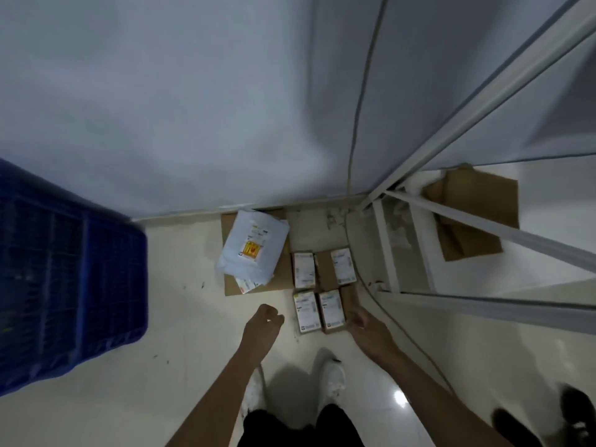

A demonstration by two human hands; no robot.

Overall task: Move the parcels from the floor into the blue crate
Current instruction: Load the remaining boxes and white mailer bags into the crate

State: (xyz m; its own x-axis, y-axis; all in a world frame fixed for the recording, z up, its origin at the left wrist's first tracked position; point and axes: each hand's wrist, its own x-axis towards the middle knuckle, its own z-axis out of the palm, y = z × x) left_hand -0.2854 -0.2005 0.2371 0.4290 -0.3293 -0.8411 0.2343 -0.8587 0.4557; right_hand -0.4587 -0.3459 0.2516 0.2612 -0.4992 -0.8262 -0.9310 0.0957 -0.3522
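Note:
Several small brown box parcels [322, 285] with white labels lie in two rows on the floor by the wall. Left of them a stack of white bag parcels [253, 250] rests on a flat cardboard sheet [283, 272]. The blue crate [64, 272] stands on the floor at the far left. My left hand [263, 322] hangs above the floor just left of the nearest boxes, fingers loosely curled, holding nothing. My right hand [362, 322] is at the right edge of the nearest box, fingers loosely curled; whether it touches the box is unclear.
A grey wall runs behind the parcels, with a cable [354, 124] down it. A white metal rack frame [451, 156] stands at the right, with folded cardboard [474, 214] beneath it. My white shoes [332, 379] are below the hands. Dark shoes [577, 411] show at the right edge.

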